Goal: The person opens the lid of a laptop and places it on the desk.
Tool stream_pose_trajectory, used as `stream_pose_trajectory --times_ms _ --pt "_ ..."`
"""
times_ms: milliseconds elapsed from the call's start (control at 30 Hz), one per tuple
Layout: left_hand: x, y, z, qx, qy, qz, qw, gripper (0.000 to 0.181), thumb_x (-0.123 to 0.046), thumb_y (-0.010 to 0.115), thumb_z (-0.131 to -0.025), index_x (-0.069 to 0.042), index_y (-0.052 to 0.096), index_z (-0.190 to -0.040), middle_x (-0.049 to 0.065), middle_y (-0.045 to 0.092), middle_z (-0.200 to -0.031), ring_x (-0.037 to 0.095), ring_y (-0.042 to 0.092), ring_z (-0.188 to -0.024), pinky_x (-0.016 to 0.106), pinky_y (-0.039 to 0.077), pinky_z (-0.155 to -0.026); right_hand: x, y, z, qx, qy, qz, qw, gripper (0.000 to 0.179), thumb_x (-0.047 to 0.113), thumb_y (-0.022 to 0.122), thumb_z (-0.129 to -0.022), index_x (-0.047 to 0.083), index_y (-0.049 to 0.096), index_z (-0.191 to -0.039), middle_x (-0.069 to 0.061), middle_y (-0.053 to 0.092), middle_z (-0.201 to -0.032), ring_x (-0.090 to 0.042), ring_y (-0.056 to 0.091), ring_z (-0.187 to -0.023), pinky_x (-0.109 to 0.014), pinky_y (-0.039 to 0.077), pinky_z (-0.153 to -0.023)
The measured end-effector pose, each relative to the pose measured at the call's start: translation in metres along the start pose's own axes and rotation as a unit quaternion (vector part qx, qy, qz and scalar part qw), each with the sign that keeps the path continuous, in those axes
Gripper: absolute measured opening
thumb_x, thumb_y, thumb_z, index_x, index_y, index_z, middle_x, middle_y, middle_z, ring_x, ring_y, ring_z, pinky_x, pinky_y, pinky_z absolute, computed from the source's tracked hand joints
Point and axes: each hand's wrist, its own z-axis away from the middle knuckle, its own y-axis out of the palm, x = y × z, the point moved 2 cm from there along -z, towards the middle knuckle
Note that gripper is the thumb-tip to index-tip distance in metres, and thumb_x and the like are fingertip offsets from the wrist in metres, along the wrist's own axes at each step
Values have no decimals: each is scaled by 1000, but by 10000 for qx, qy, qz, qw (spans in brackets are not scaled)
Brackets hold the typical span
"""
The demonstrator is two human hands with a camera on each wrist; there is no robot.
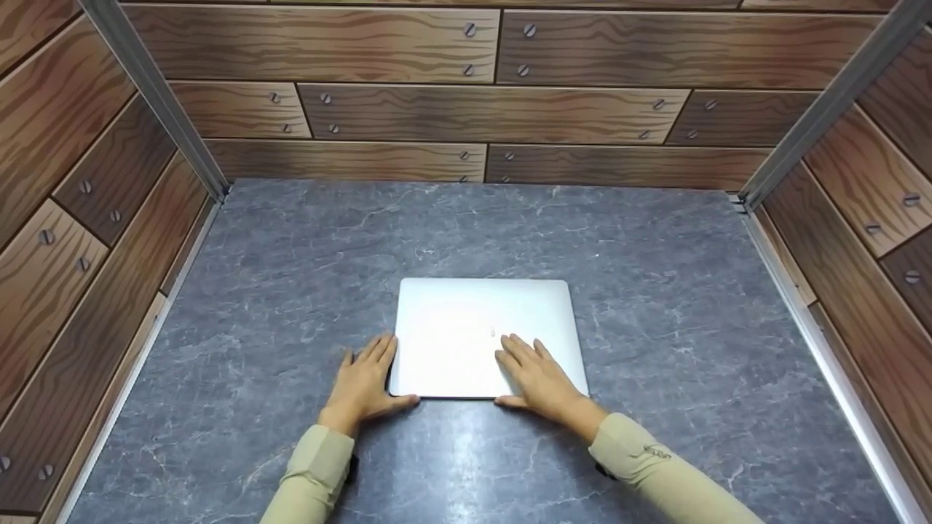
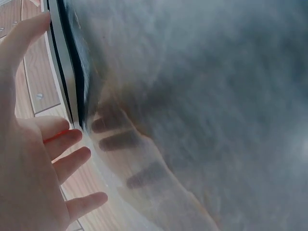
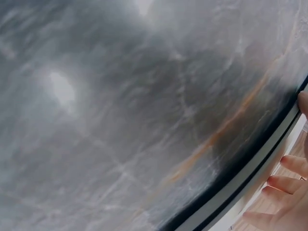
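Note:
A closed silver laptop (image 1: pixel 451 335) lies flat on the dark marbled table, its front edge toward me. Beside its left side is my left hand (image 1: pixel 364 386), fingers extended along that edge and thumb at the front left corner. The left wrist view shows the same hand (image 2: pixel 33 159) with straight, spread fingers by the laptop's thin edge (image 2: pixel 67 67). On the right part of the lid rests my right hand (image 1: pixel 542 382), fingers straight, thumb at the front edge. In the right wrist view, its fingers (image 3: pixel 284 183) appear past the laptop's edge (image 3: pixel 240 177).
The grey marbled tabletop (image 1: pixel 306 247) spreads around the laptop. Wood-patterned panels (image 1: pixel 408 113) stand behind it and at both sides. Metal posts (image 1: pixel 156 94) rise at the back corners, and a pale metal rail (image 1: pixel 844 378) runs along the right edge.

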Motion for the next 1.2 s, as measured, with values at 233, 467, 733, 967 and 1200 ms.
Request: stream_pose_trajectory --times_ms 233,467,733,967,1200 --pt "3 0 1 52 -33 54 10000 108 -66 71 -72 -4 32 -150 15 36 -156 34 35 -145 62 29 -117 1 -2 -1 -106 5 -27 9999 72 51 68 -81 -2 54 -128 -22 52 -141 -38 49 -133 -57 44 -107" --pt "5 1 2 -142 68 93 9998 104 -63 72 -72 0 36 -147 18 42 -152 36 39 -142 61 31 -116 2 -5 2 -535 -169 249 9981 67 50 67 -82 -1 57 -125 -18 59 -133 -34 56 -125 -48 49 -104" --pt "6 3 0 -144 78 90 9998 98 -61 70 -74 -3 39 -146 17 43 -152 35 39 -142 59 31 -117 1 -4 5 -1637 -815 597 9813 58 43 74 -78 -1 63 -113 -16 66 -117 -30 64 -109 -40 55 -95" --pt "4 3 0 -69 -19 102 9999 96 -60 70 -76 -4 37 -148 16 41 -153 35 38 -143 59 29 -118 2 -5 5 -2312 -1278 539 9630 48 36 80 -72 1 67 -103 -12 69 -106 -25 66 -99 -35 57 -88" --pt "0 2 0 31 -43 194 9998 96 -57 72 -76 -6 35 -149 14 38 -155 34 36 -145 56 27 -120 3 -9 5 -2655 -1457 307 9525 39 30 81 -72 3 67 -97 -9 69 -100 -21 66 -92 -32 58 -83"
